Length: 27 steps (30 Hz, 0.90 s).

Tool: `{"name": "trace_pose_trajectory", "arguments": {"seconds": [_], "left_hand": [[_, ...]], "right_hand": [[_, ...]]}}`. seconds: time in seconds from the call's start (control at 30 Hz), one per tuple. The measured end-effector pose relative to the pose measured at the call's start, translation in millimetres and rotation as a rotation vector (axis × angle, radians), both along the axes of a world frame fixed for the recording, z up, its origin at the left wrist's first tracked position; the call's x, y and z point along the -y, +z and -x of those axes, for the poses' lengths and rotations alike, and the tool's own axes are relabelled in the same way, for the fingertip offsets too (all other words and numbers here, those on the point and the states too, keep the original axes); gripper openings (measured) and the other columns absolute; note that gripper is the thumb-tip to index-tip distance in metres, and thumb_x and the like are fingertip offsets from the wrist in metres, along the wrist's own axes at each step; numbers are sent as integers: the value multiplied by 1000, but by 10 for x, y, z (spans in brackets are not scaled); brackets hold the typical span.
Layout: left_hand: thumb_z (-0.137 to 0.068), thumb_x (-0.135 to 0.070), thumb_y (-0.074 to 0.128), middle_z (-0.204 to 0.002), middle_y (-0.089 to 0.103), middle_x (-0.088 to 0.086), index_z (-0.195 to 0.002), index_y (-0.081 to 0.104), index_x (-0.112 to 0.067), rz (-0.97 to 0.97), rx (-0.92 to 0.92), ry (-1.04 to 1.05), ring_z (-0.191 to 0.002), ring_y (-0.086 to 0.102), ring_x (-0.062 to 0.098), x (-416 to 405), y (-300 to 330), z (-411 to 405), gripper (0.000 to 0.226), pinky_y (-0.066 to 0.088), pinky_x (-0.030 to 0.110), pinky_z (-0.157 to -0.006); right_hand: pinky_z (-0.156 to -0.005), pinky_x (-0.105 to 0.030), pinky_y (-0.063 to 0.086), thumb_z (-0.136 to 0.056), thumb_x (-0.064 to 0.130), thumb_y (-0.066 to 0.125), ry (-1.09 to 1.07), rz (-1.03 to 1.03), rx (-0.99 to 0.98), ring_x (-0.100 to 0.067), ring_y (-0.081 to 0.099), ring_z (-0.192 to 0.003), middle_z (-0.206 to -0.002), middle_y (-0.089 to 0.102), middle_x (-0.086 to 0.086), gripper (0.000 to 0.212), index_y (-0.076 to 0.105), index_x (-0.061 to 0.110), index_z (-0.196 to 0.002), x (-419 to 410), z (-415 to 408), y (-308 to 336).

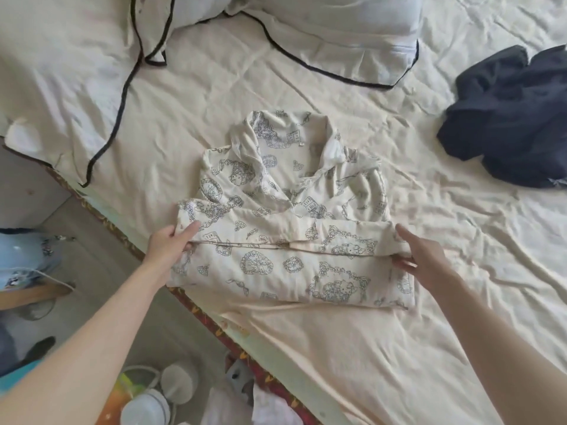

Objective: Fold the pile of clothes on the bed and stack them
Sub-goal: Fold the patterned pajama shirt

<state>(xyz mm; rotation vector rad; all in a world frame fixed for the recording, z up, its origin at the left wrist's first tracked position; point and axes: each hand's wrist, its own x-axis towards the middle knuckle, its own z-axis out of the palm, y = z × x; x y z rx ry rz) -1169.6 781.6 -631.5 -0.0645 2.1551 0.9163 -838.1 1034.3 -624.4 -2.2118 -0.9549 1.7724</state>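
Cream cotton pyjama shirt printed with grey-blue cartoon motifs, lying flat near the near edge of the wrinkled cream bed sheet, collar toward the pillows, lower part folded up into a band across the front. Left hand at the left end of that folded band, thumb on top and fingers tucked under the cloth edge, pinching it. Right hand at the right end of the band, fingers fairly straight, upper ones laid against the fold, lower ones slipped under the layer; whether really gripping or only touching, cannot tell. Both forearms reaching in from the bottom corners.

Crumpled heap of dark navy clothing, unfolded, well apart from the shirt at the right side of the bed. Two white pillows with black piping at the head of the bed, beyond the collar. Below the mattress edge at left, floor with a white lidded container and other blurred clutter.
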Motion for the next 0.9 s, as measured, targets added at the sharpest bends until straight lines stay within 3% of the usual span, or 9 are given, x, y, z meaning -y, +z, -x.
{"name": "trace_pose_trajectory", "arguments": {"seconds": [0.13, 0.2, 0.3, 0.4, 0.6, 0.7, 0.77, 0.83, 0.9], "left_hand": [[-91, -19, 62, -77, 64, 1, -94, 65, -12, 37, 4, 180, -57, 52, 13, -206, 41, 118, 8, 42, 20, -42], [-90, -15, 64, -78, 65, 5, -89, 63, -9, -5, 31, 264, -53, 55, 12, -337, 118, 242, 6, 44, 18, -42], [-87, -14, 66, -70, 64, 2, -73, 61, -13, -93, -58, 273, -50, 56, 10, -576, 270, 468, 15, 46, 25, -55], [-85, -17, 69, -69, 61, 0, -67, 58, -16, -136, -127, 295, -54, 52, 11, -821, 348, 689, 20, 42, 23, -52], [-89, -10, 63, -82, 57, 4, -78, 51, -11, -244, 56, 541, -63, 55, 11, -1204, 170, 1093, 17, 43, 15, -41], [-96, -11, 52, -106, 57, 12, -97, 53, -4, -345, 149, 603, -77, 60, 16, -1319, 110, 1120, 7, 53, 18, -56], [-99, -11, 44, -125, 54, 16, -126, 45, 1, -414, 191, 592, -97, 61, 23, -1330, 87, 1109, 29, 54, 26, -77], [-99, -7, 43, -133, 51, 18, -138, 36, 2, -369, 96, 467, -111, 58, 27, -1315, 75, 1037, 41, 52, 31, -89], [-96, -5, 46, -125, 56, 14, -133, 46, 0, -253, -146, 219, -113, 58, 25, -1281, 55, 891, 37, 50, 24, -85]], "right_hand": [[-60, -28, 53, -86, 1, 64, -126, -12, 18, -20, 61, -73, -95, 62, -16, 8, 60, -2, -92, -154, 98, 76], [-54, -27, 57, -86, 0, 63, -215, -26, -29, -23, 63, -74, -87, 63, -15, 6, 58, -2, -88, -283, 156, 157], [-49, -22, 55, -87, 2, 62, -230, -34, -104, -22, 65, -72, -85, 64, -14, 6, 58, 2, -84, -514, 276, 226], [-47, -19, 52, -87, 3, 63, -238, -22, -154, -18, 67, -68, -89, 65, -14, 5, 58, 2, -88, -754, 458, 211], [-48, -17, 52, -91, 7, 60, -407, 34, -294, -14, 62, -81, -113, 58, -12, 38, 50, -1, -127, -1214, 875, 30], [-51, -20, 54, -90, 1, 57, -626, 68, -461, -19, 67, -79, -103, 64, -13, 30, 55, 0, -120, -1303, 1011, -15], [-64, -26, 59, -91, -3, 52, -678, 54, -527, -26, 68, -91, -111, 64, -17, 20, 57, -1, -111, -1287, 1062, -13], [-79, -28, 57, -93, -4, 47, -598, -9, -509, -29, 62, -106, -122, 58, -20, 25, 52, -3, -118, -1244, 1108, -46], [-83, -26, 55, -94, -5, 45, -345, -166, -366, -26, 62, -103, -116, 59, -19, 34, 47, -7, -128, -1155, 1167, -103]]}}
